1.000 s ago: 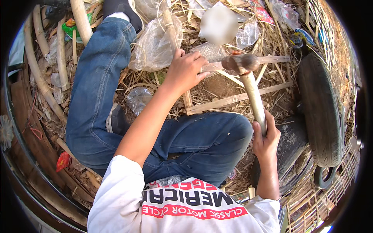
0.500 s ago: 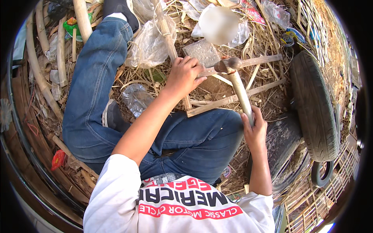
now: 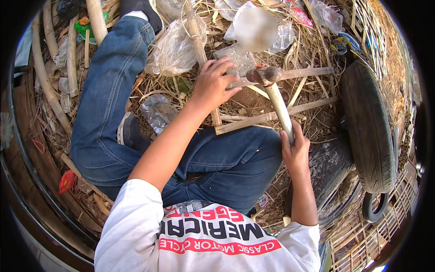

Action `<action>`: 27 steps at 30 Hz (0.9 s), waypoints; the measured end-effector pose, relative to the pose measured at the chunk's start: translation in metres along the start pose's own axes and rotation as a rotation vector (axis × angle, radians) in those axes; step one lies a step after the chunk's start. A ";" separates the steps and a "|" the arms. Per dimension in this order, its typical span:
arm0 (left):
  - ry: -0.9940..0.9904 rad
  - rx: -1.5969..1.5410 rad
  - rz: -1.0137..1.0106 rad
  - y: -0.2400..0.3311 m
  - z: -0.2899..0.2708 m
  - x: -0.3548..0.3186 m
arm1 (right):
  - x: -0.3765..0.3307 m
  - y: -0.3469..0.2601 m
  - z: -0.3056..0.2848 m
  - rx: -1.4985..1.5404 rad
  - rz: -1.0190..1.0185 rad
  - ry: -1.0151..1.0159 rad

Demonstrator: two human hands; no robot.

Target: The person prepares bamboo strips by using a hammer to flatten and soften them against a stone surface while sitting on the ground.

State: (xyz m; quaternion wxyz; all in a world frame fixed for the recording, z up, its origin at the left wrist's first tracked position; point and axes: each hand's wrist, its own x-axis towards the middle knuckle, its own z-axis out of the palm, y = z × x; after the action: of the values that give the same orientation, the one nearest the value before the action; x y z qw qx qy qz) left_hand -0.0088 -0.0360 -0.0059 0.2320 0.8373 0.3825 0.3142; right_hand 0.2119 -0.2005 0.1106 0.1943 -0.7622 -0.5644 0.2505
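My right hand [image 3: 295, 147] is wrapped round the pale handle of a hammer [image 3: 281, 106]. The rusty hammer head is over the upper bamboo crosspiece [image 3: 310, 73]; whether it touches cannot be told. My left hand [image 3: 211, 87] lies over the joint between that crosspiece and a long bamboo pole [image 3: 195, 34], its fingers spread and the thumb pointing right. Part of the joint is hidden beneath the hand. A lower crosspiece [image 3: 301, 108] runs from the pole's near end, by my thigh, up to the right. Behind the joint sits a grey block [image 3: 240, 60].
To the right a worn tyre [image 3: 367, 127] stands upright beside another dusty tyre [image 3: 328, 165]. Clear plastic bags [image 3: 176, 50] and straw litter the ground. Bamboo poles [image 3: 45, 86] lie at the left. A bamboo lattice [image 3: 358, 240] is at the lower right.
The fingers of my left hand have spread apart over the joint. The hammer head has shifted slightly left and has turned a little. My right hand keeps its grip.
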 end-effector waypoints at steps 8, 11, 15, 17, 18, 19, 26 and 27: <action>0.009 -0.029 -0.017 0.004 0.001 -0.001 | 0.009 0.006 -0.007 -0.024 -0.048 -0.051; -0.020 0.020 -0.041 0.002 -0.002 0.002 | 0.016 0.012 -0.004 -0.104 -0.089 -0.095; -0.031 0.022 -0.040 0.004 0.000 -0.002 | 0.007 0.004 -0.009 -0.011 -0.134 -0.033; -0.021 0.006 -0.039 0.005 0.002 0.002 | 0.007 0.008 -0.008 -0.074 -0.064 -0.070; -0.019 0.003 -0.046 0.006 0.001 0.001 | 0.011 0.013 -0.006 -0.149 -0.005 -0.184; -0.029 0.010 -0.043 0.004 -0.001 -0.001 | 0.007 0.010 -0.007 -0.125 -0.050 -0.118; -0.042 0.058 -0.050 0.000 0.003 -0.003 | 0.013 0.014 0.003 -0.079 0.020 -0.129; -0.048 0.073 -0.054 0.000 0.003 -0.004 | 0.008 0.011 -0.003 -0.062 -0.019 -0.059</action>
State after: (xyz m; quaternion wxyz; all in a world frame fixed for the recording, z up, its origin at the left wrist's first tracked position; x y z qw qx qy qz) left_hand -0.0081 -0.0394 -0.0095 0.2190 0.8418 0.4105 0.2736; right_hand 0.2240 -0.1961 0.1056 0.1563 -0.7549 -0.5844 0.2533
